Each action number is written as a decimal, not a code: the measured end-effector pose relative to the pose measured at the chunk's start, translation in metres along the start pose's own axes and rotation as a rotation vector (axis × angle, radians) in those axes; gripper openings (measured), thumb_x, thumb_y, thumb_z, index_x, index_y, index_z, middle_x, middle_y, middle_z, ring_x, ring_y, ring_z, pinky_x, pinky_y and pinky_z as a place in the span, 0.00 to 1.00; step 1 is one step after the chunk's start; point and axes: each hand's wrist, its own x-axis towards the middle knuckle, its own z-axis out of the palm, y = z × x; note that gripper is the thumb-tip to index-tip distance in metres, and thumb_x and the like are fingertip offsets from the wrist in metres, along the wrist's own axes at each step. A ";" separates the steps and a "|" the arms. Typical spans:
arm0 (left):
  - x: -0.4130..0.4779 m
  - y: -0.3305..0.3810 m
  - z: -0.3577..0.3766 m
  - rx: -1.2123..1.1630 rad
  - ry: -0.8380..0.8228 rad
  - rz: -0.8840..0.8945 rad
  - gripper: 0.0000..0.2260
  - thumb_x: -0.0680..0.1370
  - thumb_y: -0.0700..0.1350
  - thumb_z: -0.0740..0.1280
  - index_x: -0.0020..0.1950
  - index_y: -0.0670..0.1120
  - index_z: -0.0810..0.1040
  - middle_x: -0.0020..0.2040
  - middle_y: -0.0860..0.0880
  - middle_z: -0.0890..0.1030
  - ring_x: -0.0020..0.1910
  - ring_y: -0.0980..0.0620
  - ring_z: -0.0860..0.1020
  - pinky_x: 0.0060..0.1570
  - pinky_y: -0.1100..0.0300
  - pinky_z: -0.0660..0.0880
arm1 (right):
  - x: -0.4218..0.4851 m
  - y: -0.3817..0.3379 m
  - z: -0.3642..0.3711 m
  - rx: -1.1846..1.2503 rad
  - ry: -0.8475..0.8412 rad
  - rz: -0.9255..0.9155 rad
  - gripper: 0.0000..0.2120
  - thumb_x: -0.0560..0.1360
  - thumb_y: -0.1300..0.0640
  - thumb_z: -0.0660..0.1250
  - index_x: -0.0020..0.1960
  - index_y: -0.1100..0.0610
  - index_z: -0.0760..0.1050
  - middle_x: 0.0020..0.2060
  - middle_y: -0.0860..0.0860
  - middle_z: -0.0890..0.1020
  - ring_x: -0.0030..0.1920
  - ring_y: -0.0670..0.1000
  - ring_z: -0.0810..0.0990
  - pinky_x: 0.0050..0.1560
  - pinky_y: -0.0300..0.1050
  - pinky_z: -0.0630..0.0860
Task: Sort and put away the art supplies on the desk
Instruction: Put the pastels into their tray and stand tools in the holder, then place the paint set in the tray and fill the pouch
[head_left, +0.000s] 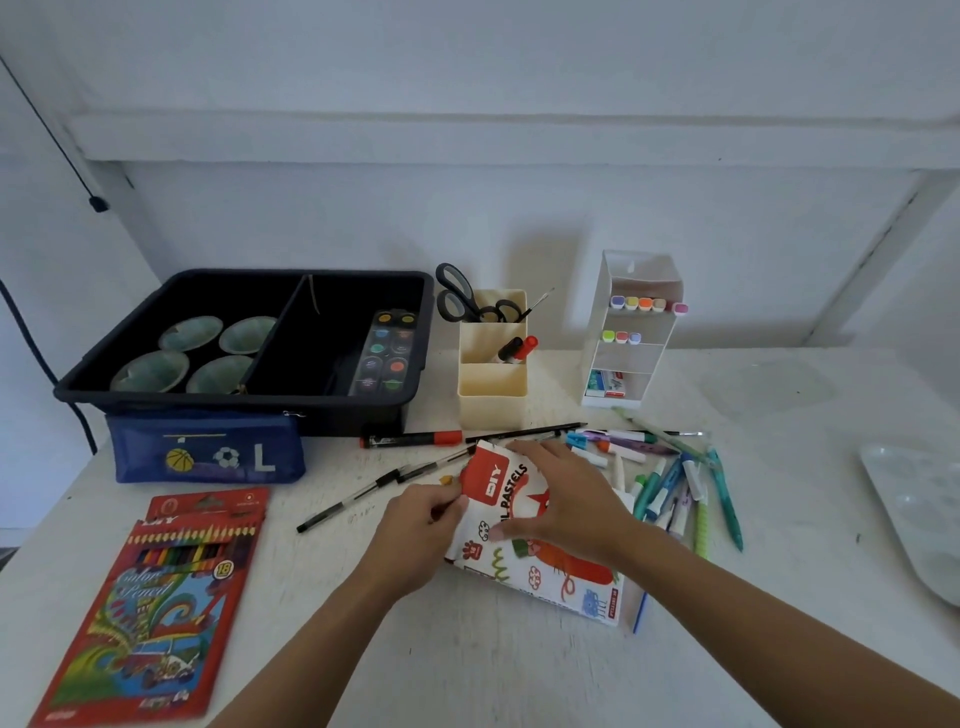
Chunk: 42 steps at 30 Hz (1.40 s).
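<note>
**Both hands on the oil pastel box**

Left hand (423, 525): fingers curled, pinching the left edge of the oil pastel box (540, 566) just below its red flap. A small yellow bit shows past the fingertips; can't tell what it is.

Right hand (563, 501): fingers spread and fairly straight, lying flat on the box's upper face, thumb pressed on the printed front.

The box lies flat and slanted on the white surface (467, 660), near my edge.

Around the box:
- Right of it, touching: a loose heap of markers and pens (670, 483).
- Just behind it: black pens (384, 480) and a red-capped marker (410, 439) lying flat.
- Farther behind: a cream pen holder (491, 395) with scissors (457, 296) standing in it, and a white marker rack (631, 332).
- Behind and left: a black two-part tray (363, 410) holding four round dishes (197, 356) in one side and a watercolour set (387, 353) in the other; a blue pencil case (208, 449) leans on its front.
- Left: a red colour pencil pack (156, 608), flat.
- Far right: a white mixing palette (914, 519).

Behind the surface, a plain white wall (467, 78).
</note>
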 end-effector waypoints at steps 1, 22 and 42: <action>-0.002 0.002 -0.001 -0.017 0.013 0.015 0.09 0.84 0.50 0.63 0.61 0.54 0.82 0.52 0.59 0.84 0.44 0.64 0.83 0.36 0.73 0.77 | -0.001 -0.002 -0.005 0.026 0.019 -0.011 0.44 0.64 0.31 0.75 0.74 0.38 0.61 0.64 0.42 0.71 0.60 0.44 0.75 0.58 0.42 0.75; -0.042 0.074 -0.071 0.114 0.281 0.481 0.17 0.72 0.58 0.68 0.55 0.52 0.85 0.52 0.62 0.81 0.53 0.61 0.80 0.46 0.69 0.80 | -0.041 -0.058 -0.020 0.694 0.207 -0.226 0.17 0.75 0.43 0.67 0.61 0.35 0.65 0.55 0.26 0.72 0.59 0.42 0.78 0.56 0.47 0.82; -0.048 0.056 -0.045 0.060 0.285 0.381 0.15 0.73 0.57 0.65 0.55 0.52 0.82 0.57 0.64 0.66 0.58 0.60 0.72 0.54 0.60 0.81 | -0.057 -0.043 -0.039 0.374 0.326 -0.168 0.12 0.76 0.37 0.57 0.53 0.42 0.71 0.56 0.41 0.75 0.56 0.39 0.76 0.53 0.27 0.76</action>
